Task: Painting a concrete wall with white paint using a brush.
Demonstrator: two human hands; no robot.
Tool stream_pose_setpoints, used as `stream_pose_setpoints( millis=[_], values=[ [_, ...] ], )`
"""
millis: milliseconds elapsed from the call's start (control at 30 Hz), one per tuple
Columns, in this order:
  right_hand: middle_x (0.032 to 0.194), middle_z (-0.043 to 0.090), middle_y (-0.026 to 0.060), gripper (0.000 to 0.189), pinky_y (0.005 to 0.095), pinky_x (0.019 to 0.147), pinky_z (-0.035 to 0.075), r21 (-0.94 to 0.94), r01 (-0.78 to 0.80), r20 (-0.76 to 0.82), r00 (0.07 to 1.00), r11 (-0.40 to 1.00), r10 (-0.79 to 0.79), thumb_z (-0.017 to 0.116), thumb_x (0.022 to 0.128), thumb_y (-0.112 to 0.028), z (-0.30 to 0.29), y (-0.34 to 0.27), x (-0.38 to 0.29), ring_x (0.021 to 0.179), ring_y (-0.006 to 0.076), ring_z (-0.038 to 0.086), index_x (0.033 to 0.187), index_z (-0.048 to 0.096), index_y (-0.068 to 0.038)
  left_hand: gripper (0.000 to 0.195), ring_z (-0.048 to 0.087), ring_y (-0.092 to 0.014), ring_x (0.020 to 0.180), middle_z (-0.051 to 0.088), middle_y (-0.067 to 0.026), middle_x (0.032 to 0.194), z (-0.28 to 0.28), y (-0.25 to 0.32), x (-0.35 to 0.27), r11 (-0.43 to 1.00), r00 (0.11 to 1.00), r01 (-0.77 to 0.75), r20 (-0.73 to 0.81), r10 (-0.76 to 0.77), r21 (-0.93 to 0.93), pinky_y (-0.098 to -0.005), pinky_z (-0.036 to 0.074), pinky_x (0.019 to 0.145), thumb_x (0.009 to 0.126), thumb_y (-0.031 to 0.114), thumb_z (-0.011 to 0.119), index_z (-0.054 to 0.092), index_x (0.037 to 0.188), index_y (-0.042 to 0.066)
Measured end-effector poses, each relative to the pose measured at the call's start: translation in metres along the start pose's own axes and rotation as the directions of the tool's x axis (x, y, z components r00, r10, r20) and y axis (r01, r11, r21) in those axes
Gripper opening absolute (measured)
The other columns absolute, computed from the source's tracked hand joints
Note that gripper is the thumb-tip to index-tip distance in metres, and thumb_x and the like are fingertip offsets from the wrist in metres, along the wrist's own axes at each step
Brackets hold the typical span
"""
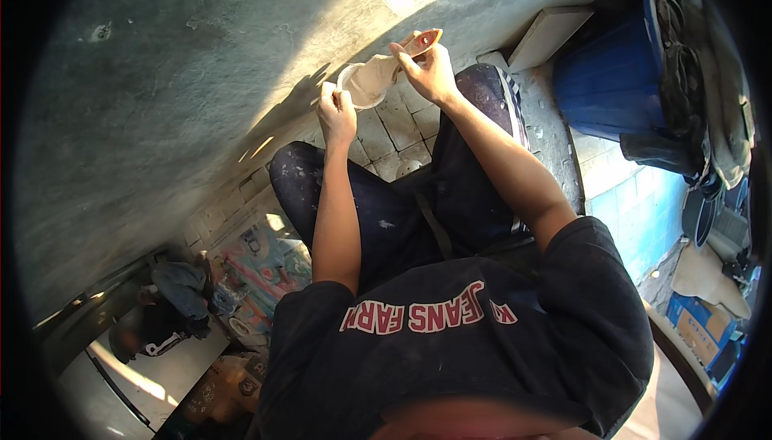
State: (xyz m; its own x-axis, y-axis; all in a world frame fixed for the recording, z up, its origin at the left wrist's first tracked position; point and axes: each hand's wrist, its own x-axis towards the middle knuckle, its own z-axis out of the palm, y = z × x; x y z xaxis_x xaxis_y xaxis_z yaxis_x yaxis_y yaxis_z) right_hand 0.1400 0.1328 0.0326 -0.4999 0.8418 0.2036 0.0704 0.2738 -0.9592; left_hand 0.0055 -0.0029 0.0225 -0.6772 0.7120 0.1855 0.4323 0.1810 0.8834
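Observation:
My left hand (338, 115) grips the near left rim of a small round bowl (362, 85) that looks coated with a pale, plaster-like material. In my right hand (429, 72) is a brush-like tool (423, 42) with a reddish-orange end that has a hole. Its wide, pale lower part reaches down to the bowl's right side; whether it is bristles or a blade I cannot tell. Both hands are above my spread knees, close to a grey plastered wall (181, 78). What the bowl holds is hard to make out beyond pale material.
A blue plastic barrel (609, 78) draped with dark cloths (687, 78) stands right. A flat board (549, 33) leans on the wall. Square tiles (386, 126) cover the floor between my knees. At lower left is another person (163, 313); a blue and brown cardboard box (699, 325) lies lower right.

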Motion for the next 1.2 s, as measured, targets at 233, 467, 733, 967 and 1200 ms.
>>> stream_pose_setpoints(
  millis=[233, 467, 733, 967, 1200],
  values=[
    [0.070, 0.060, 0.0086, 0.023, 0.0287, 0.059, 0.047, 0.192, -0.126, -0.019, 0.991, 0.973, 0.132, 0.062, 0.082, -0.020, -0.001, -0.007, 0.002, 0.065, 0.0130, 0.059, 0.079, 0.056, 0.003, 0.011, 0.034, -0.016, 0.050, 0.034, -0.0073, 0.056, 0.001, -0.016, 0.000, 0.998, 0.999, -0.033, -0.034, 0.031, -0.054, -0.0320, 0.034, 0.049, 0.080, 0.004, 0.043, 0.036, 0.072, 0.001],
    [0.076, 0.060, 0.0037, 0.021, 0.0248, 0.061, 0.044, 0.444, -0.538, 0.067, 0.818, 0.717, 0.572, 0.059, 0.084, -0.028, -0.009, 0.009, 0.002, 0.065, 0.0121, 0.057, 0.082, 0.057, -0.007, 0.013, 0.036, -0.014, 0.053, 0.037, -0.0049, 0.058, 0.005, -0.028, 0.002, 0.985, 0.995, 0.081, -0.052, -0.090, -0.153, -0.0309, 0.035, 0.051, 0.083, 0.006, 0.042, 0.037, 0.072, 0.001],
    [0.081, 0.053, 0.0035, 0.016, 0.0319, 0.067, 0.042, 0.633, -0.736, 0.417, 0.584, 0.239, 0.696, 0.052, 0.085, -0.023, -0.014, 0.014, 0.004, 0.071, 0.0157, 0.058, 0.084, 0.049, -0.007, 0.017, 0.047, -0.009, 0.056, 0.049, -0.0034, 0.065, -0.002, -0.027, 0.004, 0.980, 0.983, 0.156, -0.075, -0.166, -0.122, -0.0245, 0.038, 0.047, 0.088, 0.015, 0.040, 0.046, 0.079, 0.002],
    [0.082, 0.056, 0.0040, 0.011, 0.0329, 0.069, 0.042, 0.638, -0.759, 0.463, 0.511, 0.127, 0.724, 0.052, 0.085, -0.020, -0.010, 0.006, 0.003, 0.069, 0.0141, 0.058, 0.085, 0.048, -0.009, 0.016, 0.046, -0.012, 0.055, 0.047, -0.0059, 0.062, 0.000, -0.038, 0.006, 0.975, 0.979, 0.145, -0.116, -0.166, -0.167, -0.0284, 0.038, 0.049, 0.086, 0.012, 0.041, 0.044, 0.074, 0.001],
    [0.079, 0.056, 0.0060, 0.014, 0.0309, 0.064, 0.042, 0.640, -0.733, 0.346, 0.544, 0.232, 0.764, 0.051, 0.086, -0.020, -0.014, 0.016, 0.000, 0.066, 0.0157, 0.059, 0.084, 0.049, -0.007, 0.013, 0.043, -0.006, 0.050, 0.047, -0.0008, 0.062, 0.005, -0.032, 0.005, 0.959, 0.981, 0.152, -0.079, -0.176, -0.241, -0.0239, 0.035, 0.043, 0.086, 0.010, 0.038, 0.044, 0.076, 0.004]
  ],
)
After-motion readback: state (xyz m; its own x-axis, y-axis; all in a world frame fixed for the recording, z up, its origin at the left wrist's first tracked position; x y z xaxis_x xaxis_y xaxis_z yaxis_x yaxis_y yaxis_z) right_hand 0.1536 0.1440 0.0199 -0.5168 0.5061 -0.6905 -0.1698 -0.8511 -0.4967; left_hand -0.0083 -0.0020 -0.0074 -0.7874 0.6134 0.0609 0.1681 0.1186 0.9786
